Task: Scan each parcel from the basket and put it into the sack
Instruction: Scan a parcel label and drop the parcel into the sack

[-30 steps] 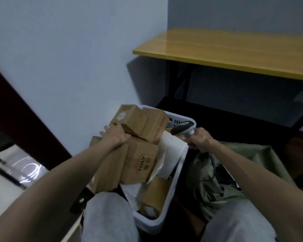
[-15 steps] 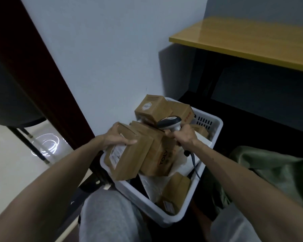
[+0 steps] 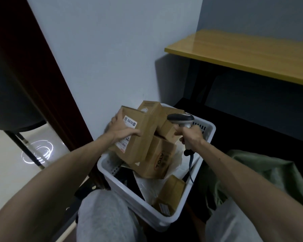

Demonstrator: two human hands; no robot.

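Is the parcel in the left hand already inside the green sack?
No: the left hand holds the parcel over the white basket, apart from the sack.

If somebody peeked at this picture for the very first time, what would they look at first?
Probably the brown parcel held up in the left hand over the white basket, its white label facing the camera. Right next to it, the right hand grips a grey scanner pointing toward that parcel. The green sack lies slumped to the right of the basket.
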